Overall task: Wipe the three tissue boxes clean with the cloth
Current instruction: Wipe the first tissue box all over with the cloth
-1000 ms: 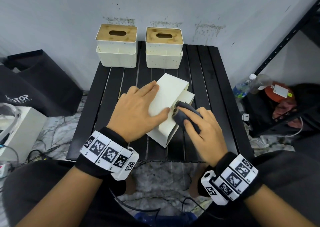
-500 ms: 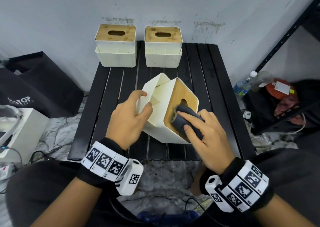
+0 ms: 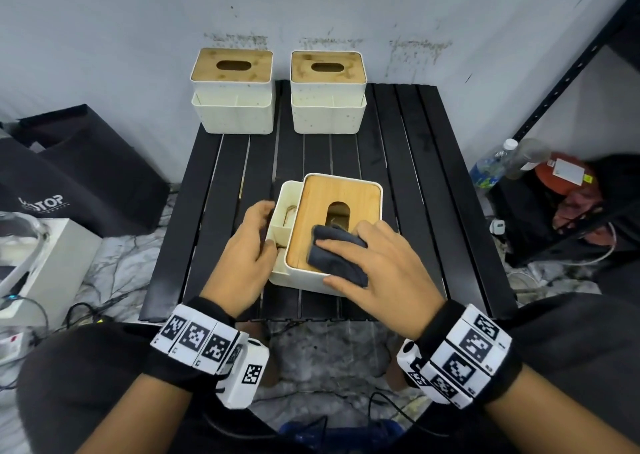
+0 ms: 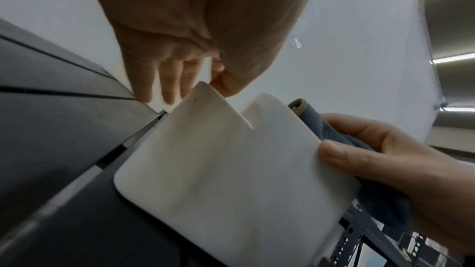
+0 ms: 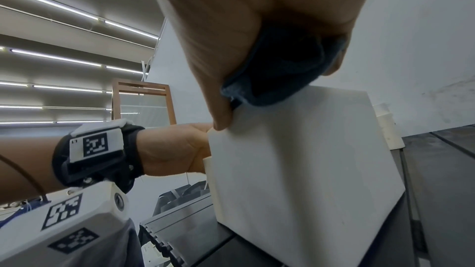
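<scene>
A white tissue box (image 3: 325, 221) with a wooden slotted lid stands upright near the front of the black slatted table (image 3: 408, 162). My left hand (image 3: 258, 238) grips the box's left side pocket, thumb over the rim (image 4: 218, 86). My right hand (image 3: 377, 259) holds a dark grey cloth (image 3: 332, 252) on the near end of the lid, thumb against the box's front wall (image 4: 331, 153). The cloth (image 5: 277, 72) is bunched under my palm in the right wrist view. Two more tissue boxes, one left (image 3: 233, 89) and one right (image 3: 327, 89), stand at the table's back edge against the wall.
A black bag (image 3: 69, 183) and a white box (image 3: 45, 263) sit on the floor to the left. Bottles (image 3: 498, 162) and a black shelf frame (image 3: 571, 72) are to the right. Cables lie on the marble floor below the table's front edge.
The box went from lying on its side to tilted, then to upright with the lid up. My left hand shifted from its flat face to the side pocket; the cloth stayed on the lid.
</scene>
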